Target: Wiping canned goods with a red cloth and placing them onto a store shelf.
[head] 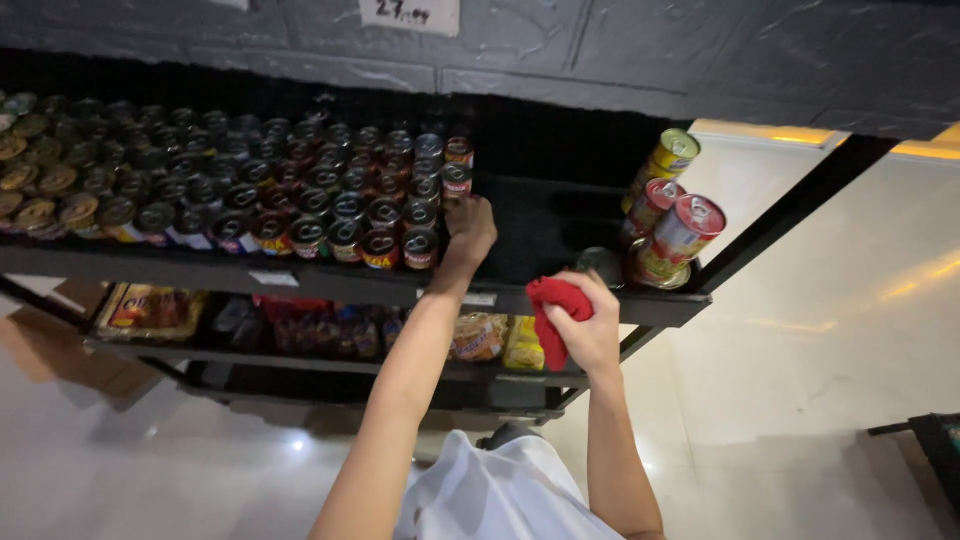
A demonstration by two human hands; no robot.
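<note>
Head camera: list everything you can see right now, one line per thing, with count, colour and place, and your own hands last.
Cans: dozens, too many to count, silver and gold tops with mixed labels, packed in rows on the left of the top shelf.
Stacked cans: about five, red and yellow labels, at the shelf's right end.
Top shelf: one, black, bare stretch in the middle.
Packets: several, yellow and orange, on the lower shelf.
Cloth: one, red, bunched in the right hand.
Floor: pale, glossy tiles.
Left hand: at the right edge of the can rows, touching them.
Right hand: gripping the cloth at the shelf's front edge.
</note>
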